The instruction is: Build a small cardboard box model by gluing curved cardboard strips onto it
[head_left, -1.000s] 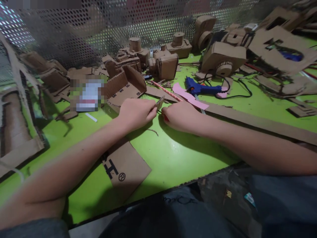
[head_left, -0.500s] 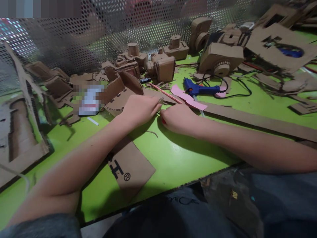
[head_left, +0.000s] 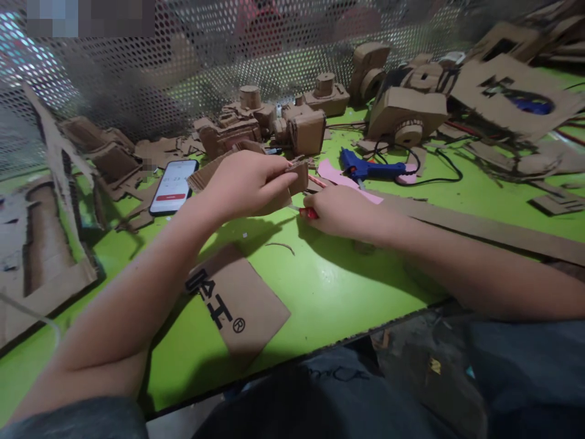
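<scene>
My left hand (head_left: 249, 180) is closed on a folded cardboard piece (head_left: 299, 177), gripping its upper side. Most of that piece is hidden behind the hand, with a corrugated edge showing to the left. Close by on the right, my right hand (head_left: 336, 210) is wrapped round a red-handled knife (head_left: 311, 213). Its thin pale blade points left, near the lower edge of the cardboard; whether it touches cannot be made out. Below the hands, a flat cardboard sheet (head_left: 249, 299) with black print lies on the green table (head_left: 338, 274), beside a thin curled scrap (head_left: 281, 246).
A blue glue gun (head_left: 375, 166) with a black cord lies behind my right hand, near pink paper (head_left: 342, 177). A phone (head_left: 173, 188) lies at left. Cardboard camera models (head_left: 306, 131) line the perforated metal screen (head_left: 183, 73). A long cardboard strip (head_left: 479, 225) extends right.
My left hand has lifted and turned the cardboard piece, bringing its right end towards the knife. My right hand has shifted slightly, showing more of the red handle.
</scene>
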A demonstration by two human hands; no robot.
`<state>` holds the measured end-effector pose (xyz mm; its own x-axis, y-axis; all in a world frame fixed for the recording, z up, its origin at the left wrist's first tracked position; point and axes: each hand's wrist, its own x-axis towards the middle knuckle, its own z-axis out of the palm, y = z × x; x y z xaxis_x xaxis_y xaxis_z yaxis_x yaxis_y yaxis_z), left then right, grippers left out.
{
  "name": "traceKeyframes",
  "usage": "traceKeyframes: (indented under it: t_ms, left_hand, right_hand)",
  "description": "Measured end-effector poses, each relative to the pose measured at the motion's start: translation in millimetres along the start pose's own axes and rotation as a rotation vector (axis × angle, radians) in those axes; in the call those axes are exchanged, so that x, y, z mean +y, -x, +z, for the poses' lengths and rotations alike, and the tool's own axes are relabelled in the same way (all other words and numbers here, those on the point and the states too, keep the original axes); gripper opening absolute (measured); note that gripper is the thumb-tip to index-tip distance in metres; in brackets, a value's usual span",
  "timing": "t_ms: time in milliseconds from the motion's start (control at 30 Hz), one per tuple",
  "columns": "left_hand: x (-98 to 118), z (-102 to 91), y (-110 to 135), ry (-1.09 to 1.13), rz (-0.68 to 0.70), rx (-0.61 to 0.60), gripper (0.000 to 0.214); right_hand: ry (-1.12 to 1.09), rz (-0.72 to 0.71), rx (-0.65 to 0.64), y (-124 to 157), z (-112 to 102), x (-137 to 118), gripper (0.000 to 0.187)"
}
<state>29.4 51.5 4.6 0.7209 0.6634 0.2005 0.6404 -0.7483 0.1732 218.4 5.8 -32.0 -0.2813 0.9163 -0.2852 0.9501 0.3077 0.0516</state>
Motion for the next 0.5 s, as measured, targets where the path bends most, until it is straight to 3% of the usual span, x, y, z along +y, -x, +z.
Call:
traceKeyframes:
  t_ms: [133,267,400,500]
  left_hand:
    - [-14,-13.1,3,0.129,0.021,-0.034,0.038]
    - [-17,-15.3,4,0.203,0.048,-0.058,0.040]
    - [-19,-13.0,5,0.231,0.044,-0.043,0.042]
    - [-20,-11.4,6,0.246,0.038,-0.052,0.045]
  right_hand:
    - [-0.234,0.068,0.056,-2,-6,19,0.024]
    - [-0.560,0.088,0.069,-4,-9,44,0.054]
    - [-0.670,0.022,0.123,-3,-10,64,0.075]
    - [-0.787,-0.095,0.202,-2,-7,61,0.070]
